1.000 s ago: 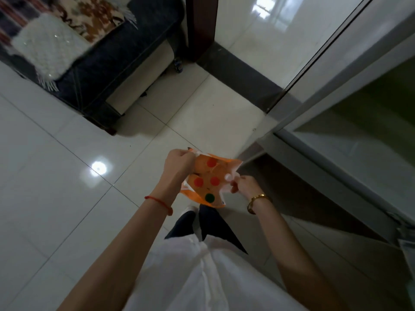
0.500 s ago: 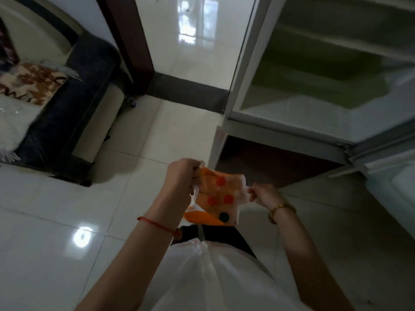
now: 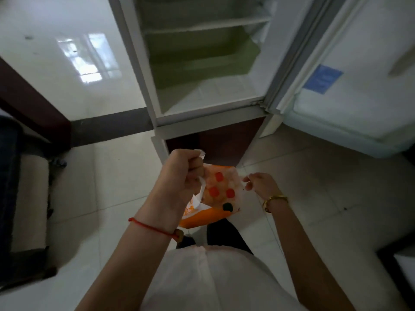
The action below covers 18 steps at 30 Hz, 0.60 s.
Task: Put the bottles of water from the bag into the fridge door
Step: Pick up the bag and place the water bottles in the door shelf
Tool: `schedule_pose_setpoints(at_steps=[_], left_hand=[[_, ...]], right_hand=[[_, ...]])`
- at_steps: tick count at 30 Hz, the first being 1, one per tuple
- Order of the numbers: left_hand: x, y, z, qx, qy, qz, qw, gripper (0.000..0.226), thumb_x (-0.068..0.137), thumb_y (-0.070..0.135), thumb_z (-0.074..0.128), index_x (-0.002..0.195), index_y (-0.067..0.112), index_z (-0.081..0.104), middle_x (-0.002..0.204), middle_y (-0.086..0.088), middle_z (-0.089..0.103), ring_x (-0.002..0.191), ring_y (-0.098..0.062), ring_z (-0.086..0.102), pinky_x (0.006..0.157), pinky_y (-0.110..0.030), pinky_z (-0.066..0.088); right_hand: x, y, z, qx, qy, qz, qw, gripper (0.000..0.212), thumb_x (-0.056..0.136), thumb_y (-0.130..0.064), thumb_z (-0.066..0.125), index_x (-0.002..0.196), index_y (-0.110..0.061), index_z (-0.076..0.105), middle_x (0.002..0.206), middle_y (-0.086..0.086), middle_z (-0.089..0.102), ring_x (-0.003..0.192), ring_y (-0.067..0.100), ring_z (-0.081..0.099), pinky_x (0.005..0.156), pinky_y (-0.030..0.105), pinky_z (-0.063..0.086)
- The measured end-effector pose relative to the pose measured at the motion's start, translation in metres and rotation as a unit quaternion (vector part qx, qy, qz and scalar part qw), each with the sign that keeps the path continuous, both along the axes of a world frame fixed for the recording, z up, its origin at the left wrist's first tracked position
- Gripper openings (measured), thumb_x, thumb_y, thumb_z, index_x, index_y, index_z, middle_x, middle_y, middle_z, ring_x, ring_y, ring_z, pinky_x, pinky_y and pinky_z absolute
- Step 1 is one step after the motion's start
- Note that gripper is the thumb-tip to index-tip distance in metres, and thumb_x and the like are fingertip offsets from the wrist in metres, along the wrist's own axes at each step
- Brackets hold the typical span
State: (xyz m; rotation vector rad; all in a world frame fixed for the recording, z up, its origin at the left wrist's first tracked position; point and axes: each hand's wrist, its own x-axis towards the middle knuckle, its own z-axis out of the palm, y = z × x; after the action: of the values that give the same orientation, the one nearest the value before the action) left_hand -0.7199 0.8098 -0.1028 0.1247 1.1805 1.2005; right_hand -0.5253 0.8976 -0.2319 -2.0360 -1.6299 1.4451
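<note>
An orange and white plastic bag point(image 3: 219, 194) with red and dark dots hangs in front of me above the floor. My left hand point(image 3: 179, 176) grips its left handle in a fist. My right hand point(image 3: 260, 184) pinches the right handle, so the bag is stretched between both hands. Red shapes inside look like bottle caps; the bottles themselves are hidden by the bag. The fridge point(image 3: 202, 63) stands open straight ahead, and its door point(image 3: 350, 86) is swung out to the right, with a blue sticker on it.
White shelves and a green drawer point(image 3: 202, 59) show inside the fridge. A dark sofa point(image 3: 13, 198) stands at the left edge, with a brown door frame point(image 3: 29, 97) behind it. Glossy white floor tiles point(image 3: 101, 198) lie all around me.
The view has swung right and up from the sofa to the open fridge and its door. Both hands still hold the bag by its handles, now stretched a little wider.
</note>
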Motion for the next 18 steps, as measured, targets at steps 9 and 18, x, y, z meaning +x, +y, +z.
schedule_pose_setpoints(at_steps=[9, 18], left_hand=[[0.055, 0.041, 0.02, -0.016, -0.028, -0.037, 0.999, 0.045, 0.092, 0.001, 0.037, 0.053, 0.02, 0.028, 0.039, 0.007, 0.02, 0.026, -0.005, 0.025, 0.062, -0.024, 0.019], [0.119, 0.082, 0.032, -0.005, -0.015, -0.072, 0.997, 0.041, 0.096, 0.003, 0.035, 0.058, 0.018, 0.03, 0.041, 0.008, 0.02, 0.025, -0.004, 0.024, 0.058, -0.022, 0.024]], right_hand=[[0.055, -0.002, -0.006, 0.165, -0.103, -0.121, 0.974, 0.044, 0.091, -0.023, 0.062, 0.128, -0.005, 0.05, 0.13, 0.017, 0.051, 0.119, 0.033, 0.051, 0.099, 0.041, 0.045], [0.081, 0.042, -0.02, 0.021, -0.068, 0.102, 0.992, 0.035, 0.09, -0.027, 0.065, 0.119, -0.008, 0.063, 0.115, 0.011, 0.067, 0.106, 0.028, 0.064, 0.089, 0.03, 0.05]])
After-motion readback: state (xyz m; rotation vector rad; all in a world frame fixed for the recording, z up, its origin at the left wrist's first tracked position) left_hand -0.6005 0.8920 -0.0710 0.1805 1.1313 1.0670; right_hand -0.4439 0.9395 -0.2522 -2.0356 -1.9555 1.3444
